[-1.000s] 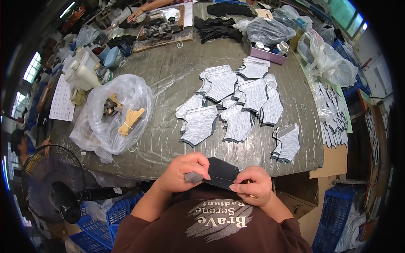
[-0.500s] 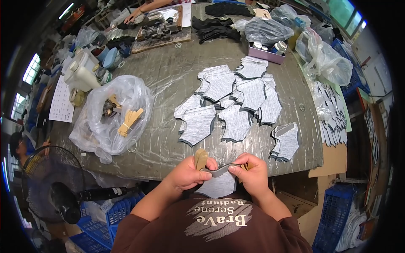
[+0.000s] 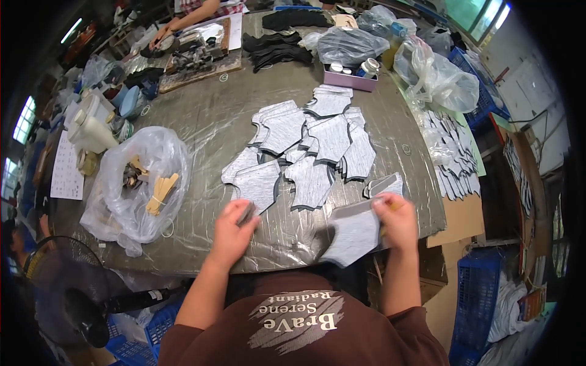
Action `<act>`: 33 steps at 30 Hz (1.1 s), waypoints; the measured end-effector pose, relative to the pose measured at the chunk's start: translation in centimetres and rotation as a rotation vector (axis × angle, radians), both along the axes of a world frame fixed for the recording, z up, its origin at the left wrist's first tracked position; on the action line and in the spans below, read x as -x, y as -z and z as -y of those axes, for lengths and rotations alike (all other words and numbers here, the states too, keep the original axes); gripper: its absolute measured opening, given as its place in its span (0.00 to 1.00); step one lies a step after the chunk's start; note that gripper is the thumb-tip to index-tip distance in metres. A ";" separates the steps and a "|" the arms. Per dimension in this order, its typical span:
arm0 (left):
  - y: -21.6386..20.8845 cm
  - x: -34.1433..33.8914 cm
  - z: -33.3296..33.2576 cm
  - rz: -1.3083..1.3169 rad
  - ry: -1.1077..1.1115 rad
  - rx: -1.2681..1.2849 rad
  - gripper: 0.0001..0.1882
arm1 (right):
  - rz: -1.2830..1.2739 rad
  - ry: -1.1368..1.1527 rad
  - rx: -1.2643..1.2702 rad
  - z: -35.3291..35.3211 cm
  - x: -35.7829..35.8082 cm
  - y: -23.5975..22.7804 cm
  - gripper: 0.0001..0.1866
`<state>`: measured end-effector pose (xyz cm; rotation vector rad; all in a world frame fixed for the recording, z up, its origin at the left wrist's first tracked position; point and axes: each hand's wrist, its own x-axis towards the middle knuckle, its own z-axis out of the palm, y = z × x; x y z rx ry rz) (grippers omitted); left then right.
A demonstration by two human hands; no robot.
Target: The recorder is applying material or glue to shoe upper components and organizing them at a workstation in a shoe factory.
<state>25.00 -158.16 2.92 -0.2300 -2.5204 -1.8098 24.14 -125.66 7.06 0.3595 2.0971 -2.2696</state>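
Observation:
My right hand (image 3: 398,221) pinches the upper corner of a light grey, shoe-upper-shaped fabric piece (image 3: 353,235) with a darker grey band along its top. The piece hangs tilted over the table's near edge, and a sliver of yellowish tan shows by the palm. My left hand (image 3: 235,230) is closed at the near side of a pile of similar grey pieces (image 3: 255,186). A small dark grey piece (image 3: 246,213), blurred, shows between its thumb and fingers; its kind is unclear. Just beyond my right hand lies a small separate stack (image 3: 386,184), partly covered by the held piece.
More grey stacks (image 3: 329,135) cover the table's middle. Left of them sits a plastic bag (image 3: 101,204) with a bundle of tan strips (image 3: 162,194). A purple box (image 3: 348,80) holds jars. A fan (image 3: 79,305) stands at lower left. Another person's arm (image 3: 194,15) reaches in at the far side.
My hands have moved apart and forward from in front of my body. The right carries the grey fabric piece to the right; the left has gone toward the pile. The view has shifted slightly.

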 end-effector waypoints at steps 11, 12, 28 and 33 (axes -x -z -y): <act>-1.5 -3.3 -1.7 -0.001 0.032 0.786 0.22 | -0.409 0.441 -1.155 -5.8 3.3 3.0 0.11; -1.4 -4.0 -1.6 -0.024 0.076 0.757 0.22 | -0.391 0.423 -1.084 -4.4 2.8 2.1 0.10; -2.7 -4.0 -2.3 0.366 0.168 -0.373 0.16 | -0.100 -0.529 0.008 13.1 -1.3 1.8 0.07; -2.8 -3.5 -2.6 0.063 0.115 -0.076 0.15 | -0.117 -0.554 -0.086 12.7 -1.2 1.5 0.07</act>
